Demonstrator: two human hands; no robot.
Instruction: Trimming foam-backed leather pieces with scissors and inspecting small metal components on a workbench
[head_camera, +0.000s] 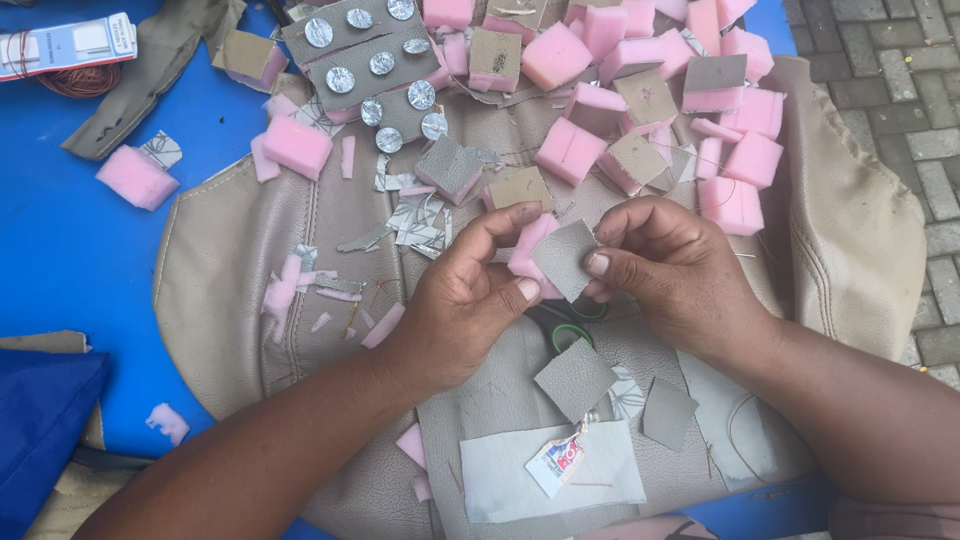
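My left hand (465, 300) and my right hand (672, 272) meet over a beige leather sheet (240, 260). Together they hold a pink foam block (526, 250) with a grey square of leather (565, 258) laid against its face. The left thumb and forefinger pinch the block from the left. The right thumb presses on the grey square's right edge. Green-handled scissors (572, 330) lie partly hidden just below the hands. Two loose grey leather squares (574, 378) lie nearer to me.
Many pink foam blocks (640, 110), some faced with grey, are piled at the top. Grey pieces with round silver foil discs (365, 60) lie top middle. Foil scraps (420, 220), a white sheet (500, 480), a small printed tag (558, 462), blue table (70, 240), copper wire coil (78, 78), paved ground at right.
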